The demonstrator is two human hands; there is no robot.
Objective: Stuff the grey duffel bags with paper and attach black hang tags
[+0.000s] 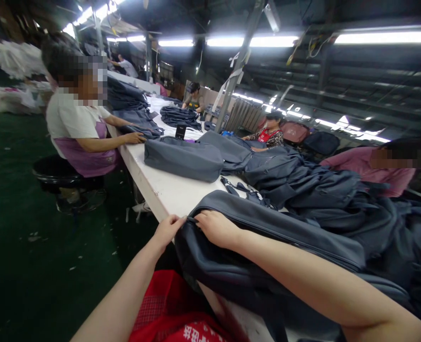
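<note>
A grey-blue backpack [267,237] lies across the near edge of the white table [163,187], partly hanging over my lap. My left hand [169,230] pinches the bag's corner at the table edge, fingers closed on the fabric. Beside it, my right hand [217,228] rests on top of the bag at the end of its zipper seam, with fingers curled onto the cloth near the zipper. Both hands nearly touch each other.
Another grey bag [183,159] lies further along the table, and a heap of bags [320,190] fills the right side. A seated person [80,128] at the left touches a bag. Other workers sit across the table. Dark green floor [35,266] lies left.
</note>
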